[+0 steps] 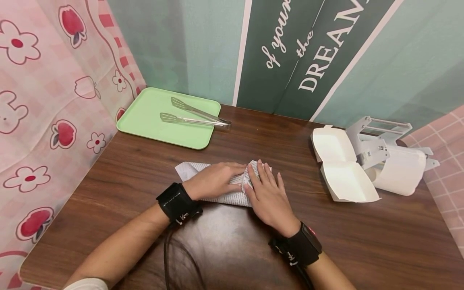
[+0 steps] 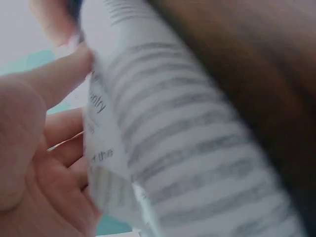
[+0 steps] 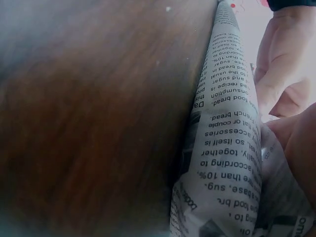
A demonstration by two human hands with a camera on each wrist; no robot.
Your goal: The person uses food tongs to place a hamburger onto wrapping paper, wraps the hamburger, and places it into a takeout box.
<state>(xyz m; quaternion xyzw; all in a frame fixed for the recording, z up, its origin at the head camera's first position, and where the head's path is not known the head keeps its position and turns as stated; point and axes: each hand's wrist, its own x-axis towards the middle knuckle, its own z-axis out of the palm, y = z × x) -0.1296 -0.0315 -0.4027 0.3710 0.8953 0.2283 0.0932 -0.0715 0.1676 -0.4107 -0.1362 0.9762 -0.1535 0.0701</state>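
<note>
A sheet of white food wrapping paper printed with black text lies folded into a long packet on the table. Whether anything is inside is hidden. My left hand grips the packet near its middle, thumb on the near side and fingers on the far side. The right hand presses the folded right end with fingers stretched out and spread. In the left wrist view the paper shows blurred lines of print beside the thumb. Up close in the right wrist view, the paper has a smooth, rounded near side.
A green tray at the back left carries metal tongs, their handle end past its rim. To the right stands an opened white paper box, next to a roll of white film on a grey metal holder. Cables hang from the wrist straps.
</note>
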